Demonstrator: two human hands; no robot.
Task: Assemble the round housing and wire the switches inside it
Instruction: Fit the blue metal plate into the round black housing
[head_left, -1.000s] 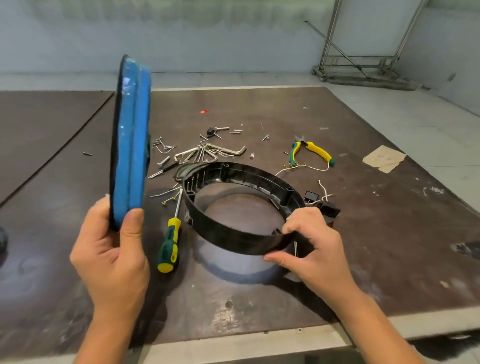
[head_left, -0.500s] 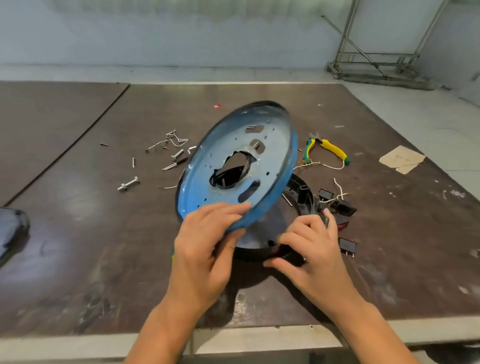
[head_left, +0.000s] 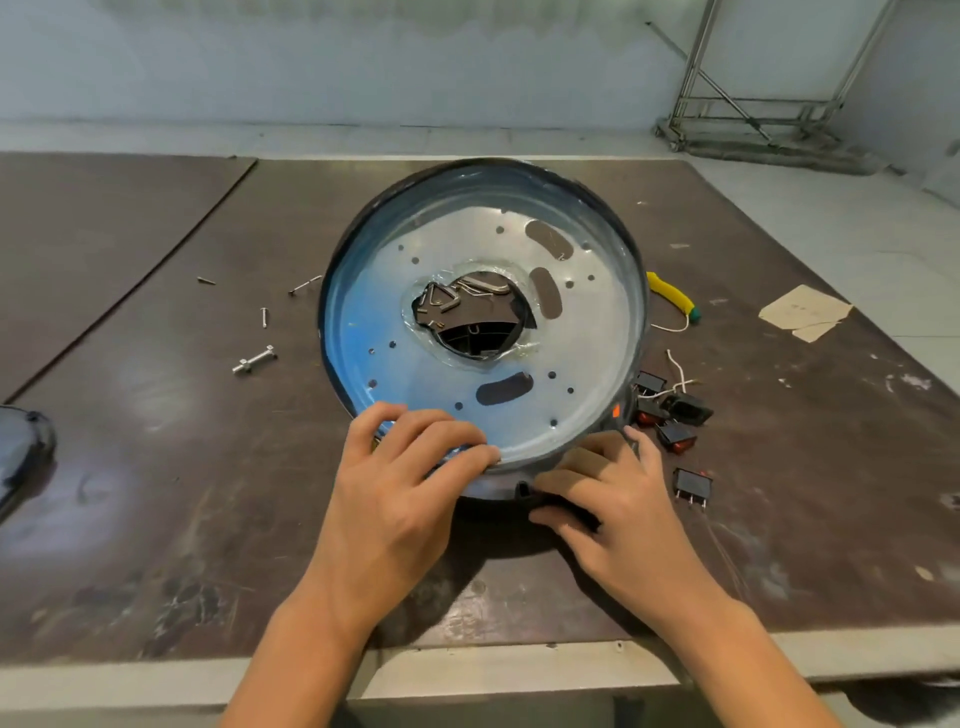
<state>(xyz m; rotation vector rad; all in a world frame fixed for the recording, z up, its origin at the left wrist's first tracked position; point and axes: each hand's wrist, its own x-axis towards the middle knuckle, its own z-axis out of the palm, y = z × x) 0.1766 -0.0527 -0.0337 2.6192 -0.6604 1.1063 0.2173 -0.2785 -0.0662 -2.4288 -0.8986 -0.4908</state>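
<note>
blue plate (head_left: 374, 332): laid flat, dished side up, on the black ring (head_left: 519, 492), mid-tabletop (head_left: 156, 467) toward the near edge; a second ago held upright on edge at the left, half a second ago tilting down over the ring.
black ring: almost wholly covered; visible only at the near wall, under the plate's rim.
left hand (head_left: 410, 483): fingers bent and spread on the plate's near rim, pressing down, not wrapped round it.
right hand (head_left: 608, 512): fingers and thumb curled on the ring's near wall, steadying it.
switches (head_left: 680, 410): loose on the tabletop just right of the ring, white wire (head_left: 675, 364) among them, none fitted.
through the centre hole: hex keys (head_left: 467, 293) lying on the tabletop beneath.
meaning for the task: probably plate meeting ring, so assembly under way; seating and hole alignment impossible to confirm from here; fastening and all wiring not yet done.
</note>
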